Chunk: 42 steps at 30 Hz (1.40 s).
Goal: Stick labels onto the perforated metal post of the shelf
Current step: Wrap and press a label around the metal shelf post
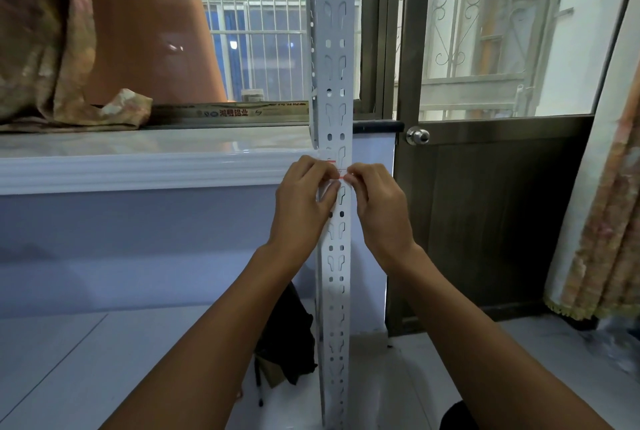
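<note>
from the head view, the white perforated post (335,90) stands upright before the window sill (138,166). the left hand (304,201) and right hand (377,204) each pinch an end of a small red-edged label (341,173), held flat across the post's face just below sill height. a door knob (418,135) shines to the right.

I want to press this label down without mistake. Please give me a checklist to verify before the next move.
1. Label sits on the front of the post: ok.
2. Left hand holds its left end with curled fingers: ok.
3. Right hand pinches its right end: ok.
4. Label lies level across the post: cannot tell, fingers cover most of it.
5. Label clear of the slots: cannot tell.
6. Post stands upright: ok.
</note>
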Available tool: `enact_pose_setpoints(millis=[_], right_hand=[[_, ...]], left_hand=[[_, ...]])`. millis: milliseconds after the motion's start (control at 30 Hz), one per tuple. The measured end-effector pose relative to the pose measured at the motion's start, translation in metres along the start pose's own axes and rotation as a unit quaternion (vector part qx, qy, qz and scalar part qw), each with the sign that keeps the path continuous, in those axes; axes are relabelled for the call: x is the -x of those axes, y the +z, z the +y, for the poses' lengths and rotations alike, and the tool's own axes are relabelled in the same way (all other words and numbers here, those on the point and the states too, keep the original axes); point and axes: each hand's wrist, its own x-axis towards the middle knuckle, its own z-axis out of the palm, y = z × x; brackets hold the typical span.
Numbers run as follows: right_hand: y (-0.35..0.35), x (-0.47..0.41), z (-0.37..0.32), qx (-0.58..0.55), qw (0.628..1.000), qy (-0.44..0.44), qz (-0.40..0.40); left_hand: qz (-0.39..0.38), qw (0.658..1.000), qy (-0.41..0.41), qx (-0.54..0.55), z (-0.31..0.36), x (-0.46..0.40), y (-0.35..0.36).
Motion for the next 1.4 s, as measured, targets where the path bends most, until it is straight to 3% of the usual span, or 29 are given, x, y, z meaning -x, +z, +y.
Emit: enact_pose_setpoints(millis=[533,767,1000,1267,1400], right_hand=[[0.021,0.004,-0.004,0.051,0.998,0.026,0.036],[0.016,0.007,-0.002,-0.039,0.991,0.125,0.03],[0.004,0.004,-0.002,0.024,0.999,0.023,0.041],[0.003,-0.005,-0.015,0.069,0.994,0.082,0.01],[0.001,-0.011,-0.019,0.13,0.99,0.057,-0.014]], left_hand=[[0.011,1.0,-0.001,-0.004,-0.001,0.001,0.004],[-0.013,1.0,0.012,-0.002,-0.002,-0.001,-0.003],[-0.001,1.0,0.001,-0.002,-0.001,0.001,0.001],[-0.003,1.0,-0.001,0.0,0.001,0.001,-0.001],[0.001,1.0,0.0,-0.005,0.001,0.001,-0.001]])
